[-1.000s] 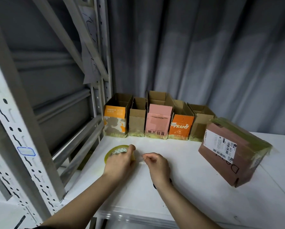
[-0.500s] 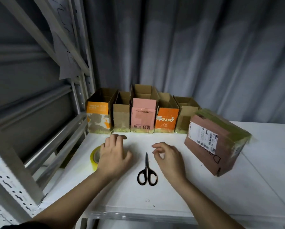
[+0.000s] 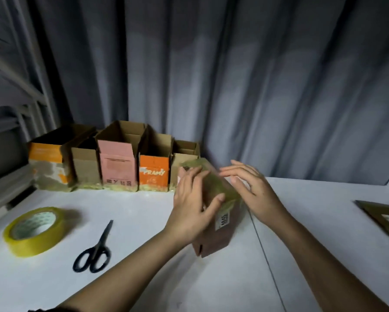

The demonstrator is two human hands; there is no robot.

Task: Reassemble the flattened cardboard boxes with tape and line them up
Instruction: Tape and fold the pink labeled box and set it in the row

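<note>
The tape roll [image 3: 34,230] and the scissors [image 3: 95,248], handled half a second ago, are now left lying on the desk [image 3: 144,278] at the near left, well apart from both hands. The hands have been brought over to the brown taped box [image 3: 220,230], which is stood on end near the middle of the desk. The left hand [image 3: 194,210] is laid against its left face with straight fingers and the thumb over the taped top; the right hand [image 3: 254,190] is held flat beside the top right edge, its grip spread, with contact not clear because of blur. The taping is judged finished, with placing next. Open desk is seen to the right of the box, up to a flattened carton [image 3: 385,217] at the far right edge. Farther back, a row of five open boxes [image 3: 119,161] is lined up against the curtain [image 3: 256,75], and free room is left at its right end.
</note>
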